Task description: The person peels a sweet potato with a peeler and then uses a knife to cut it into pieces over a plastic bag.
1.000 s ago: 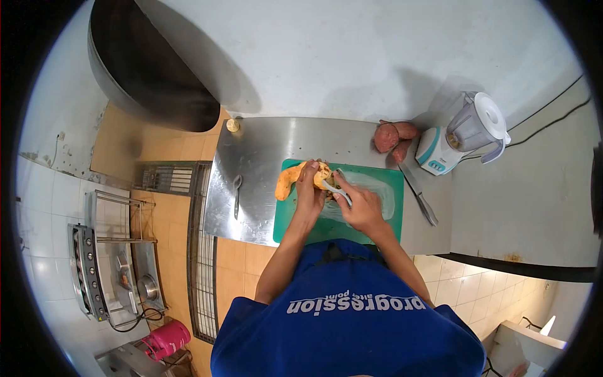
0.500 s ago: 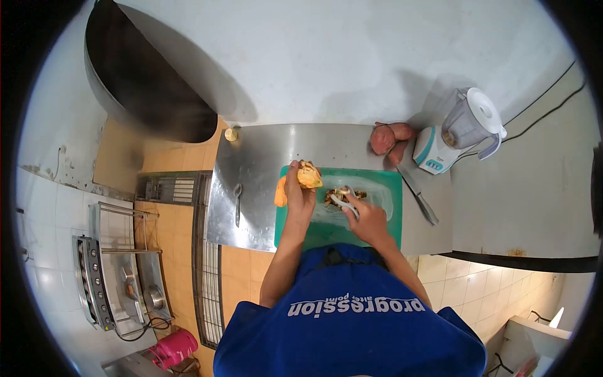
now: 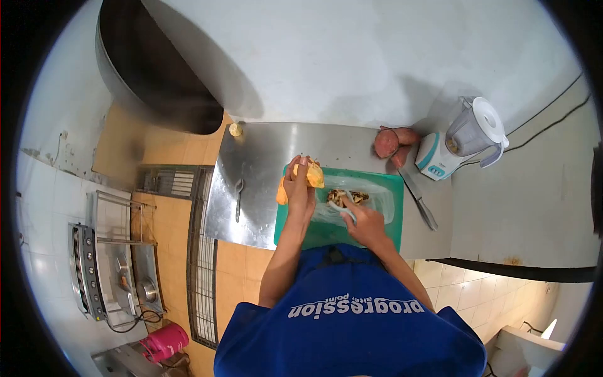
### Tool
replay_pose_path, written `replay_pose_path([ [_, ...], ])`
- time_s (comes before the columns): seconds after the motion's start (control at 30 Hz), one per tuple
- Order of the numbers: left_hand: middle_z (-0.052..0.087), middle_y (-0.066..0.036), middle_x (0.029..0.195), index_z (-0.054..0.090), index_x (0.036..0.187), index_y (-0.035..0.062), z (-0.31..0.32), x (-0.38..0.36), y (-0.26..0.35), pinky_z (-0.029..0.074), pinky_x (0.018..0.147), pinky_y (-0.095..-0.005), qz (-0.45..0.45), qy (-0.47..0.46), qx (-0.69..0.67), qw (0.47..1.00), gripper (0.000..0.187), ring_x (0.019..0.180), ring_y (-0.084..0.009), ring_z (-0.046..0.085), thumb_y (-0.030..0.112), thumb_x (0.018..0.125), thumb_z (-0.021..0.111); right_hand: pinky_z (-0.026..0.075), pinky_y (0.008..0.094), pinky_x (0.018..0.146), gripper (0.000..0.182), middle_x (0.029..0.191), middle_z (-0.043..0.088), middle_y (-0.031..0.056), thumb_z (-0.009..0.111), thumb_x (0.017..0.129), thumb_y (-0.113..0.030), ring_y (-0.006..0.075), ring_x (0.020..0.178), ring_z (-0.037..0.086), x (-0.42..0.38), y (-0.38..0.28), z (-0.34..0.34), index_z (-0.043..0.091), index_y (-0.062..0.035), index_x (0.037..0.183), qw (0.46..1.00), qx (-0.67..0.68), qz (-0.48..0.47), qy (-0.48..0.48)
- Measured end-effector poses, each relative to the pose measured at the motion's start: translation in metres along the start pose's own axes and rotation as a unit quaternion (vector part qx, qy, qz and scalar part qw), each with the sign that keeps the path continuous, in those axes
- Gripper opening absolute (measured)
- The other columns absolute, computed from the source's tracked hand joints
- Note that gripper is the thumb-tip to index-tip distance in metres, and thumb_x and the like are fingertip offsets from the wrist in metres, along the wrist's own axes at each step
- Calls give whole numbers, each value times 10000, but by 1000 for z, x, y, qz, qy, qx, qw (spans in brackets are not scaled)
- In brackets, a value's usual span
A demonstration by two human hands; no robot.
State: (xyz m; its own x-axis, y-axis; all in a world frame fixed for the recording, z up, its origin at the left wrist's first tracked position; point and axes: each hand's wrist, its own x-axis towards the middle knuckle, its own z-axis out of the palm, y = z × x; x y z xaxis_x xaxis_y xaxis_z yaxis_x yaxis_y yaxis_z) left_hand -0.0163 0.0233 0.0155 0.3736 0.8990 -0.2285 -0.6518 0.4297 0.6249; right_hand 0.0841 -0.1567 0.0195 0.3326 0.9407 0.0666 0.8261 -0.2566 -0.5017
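My left hand (image 3: 300, 185) is wrapped round a partly peeled orange sweet potato (image 3: 314, 176), held above the left edge of the green cutting board (image 3: 320, 234). More orange flesh shows below its fingers. My right hand (image 3: 365, 225) grips a light grey peeler (image 3: 344, 212) low over the board. Dark and pale peelings (image 3: 357, 196) lie in a clear plastic bag (image 3: 380, 201) on the board, just beyond the right fingers.
Reddish unpeeled sweet potatoes (image 3: 385, 143) lie at the back beside a blender (image 3: 433, 157). A knife (image 3: 424, 208) rests right of the board. A spoon (image 3: 239, 198) and a small pale piece (image 3: 235, 129) are on the steel table (image 3: 251, 163) at left.
My right hand and the peeler have moved slightly down and nearer to me. The fingers of my left hand have shifted on the sweet potato. The whole view has turned a little.
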Motion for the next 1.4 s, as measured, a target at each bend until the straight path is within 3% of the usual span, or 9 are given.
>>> replay_pose_path([
  [0.07, 629, -75, 1113, 524, 1277, 44, -6, -2, -1, 585, 901, -366, -7, 12, 37, 999, 392, 1060, -232, 665, 220, 988, 720, 535, 491, 640, 434, 845, 716, 159, 652, 955, -338, 373, 720, 686, 7, -5, -4, 664, -179, 1358, 992, 56, -19, 114],
  [0.6, 587, -106, 1223, 480, 1308, 50, 5, -20, -17, 561, 939, -373, -63, 21, -11, 998, 402, 1102, -254, 643, 153, 985, 696, 540, 506, 657, 478, 873, 718, 179, 630, 964, -342, 394, 751, 691, 22, -21, -14, 615, -181, 1415, 993, 72, -13, 88],
  [0.67, 589, -99, 1217, 473, 1325, 52, 2, -19, -21, 572, 936, -395, -71, 29, -29, 997, 409, 1102, -259, 643, 173, 995, 682, 553, 489, 740, 463, 1025, 745, 195, 616, 976, -315, 396, 870, 708, 21, -24, -18, 620, -170, 1416, 997, 61, 29, 33],
  [0.8, 594, -91, 1203, 463, 1346, 53, 2, -15, -28, 583, 920, -414, -78, 26, -43, 996, 415, 1099, -264, 643, 188, 1006, 659, 553, 495, 750, 463, 1025, 744, 196, 617, 975, -317, 400, 876, 707, 20, -20, -14, 620, -171, 1415, 995, 78, 45, 40],
  [0.9, 597, -86, 1192, 443, 1377, 54, 5, -13, -31, 588, 901, -426, -103, 28, -44, 993, 442, 1088, -262, 643, 196, 1012, 648, 553, 503, 694, 485, 884, 724, 186, 615, 972, -344, 390, 774, 697, 20, -12, -8, 605, -176, 1427, 990, 84, 3, 110],
  [0.97, 606, -81, 1170, 493, 1313, 53, 8, -13, -35, 590, 902, -428, -105, 34, -47, 993, 365, 1073, -256, 645, 212, 1019, 640, 553, 502, 764, 472, 1020, 742, 201, 624, 974, -326, 401, 886, 708, 18, -13, -13, 614, -180, 1423, 993, 86, 51, 59],
  [1.1, 622, -76, 1125, 553, 1202, 57, -2, 0, -34, 591, 898, -430, -118, 22, -84, 989, 258, 1050, -249, 648, 231, 1028, 628, 551, 504, 755, 480, 1015, 737, 215, 629, 974, -324, 402, 862, 705, 8, -5, -7, 606, -190, 1435, 993, 86, 46, 62],
  [1.17, 634, -72, 1080, 578, 1104, 65, -12, 28, -16, 589, 883, -422, -50, -12, -203, 978, 192, 1033, -245, 651, 240, 1032, 612, 554, 517, 747, 476, 924, 737, 200, 633, 972, -357, 407, 802, 704, -7, 4, -2, 622, -177, 1413, 996, -1, 83, -29],
  [1.4, 620, -42, 1090, 551, 1121, 89, 1, 14, -4, 583, 909, -447, -20, 21, -120, 992, 191, 1044, -228, 655, 228, 1017, 632, 547, 512, 772, 471, 951, 738, 215, 627, 975, -344, 423, 855, 702, 12, 2, -9, 625, -158, 1409, 990, 108, 38, 85],
])
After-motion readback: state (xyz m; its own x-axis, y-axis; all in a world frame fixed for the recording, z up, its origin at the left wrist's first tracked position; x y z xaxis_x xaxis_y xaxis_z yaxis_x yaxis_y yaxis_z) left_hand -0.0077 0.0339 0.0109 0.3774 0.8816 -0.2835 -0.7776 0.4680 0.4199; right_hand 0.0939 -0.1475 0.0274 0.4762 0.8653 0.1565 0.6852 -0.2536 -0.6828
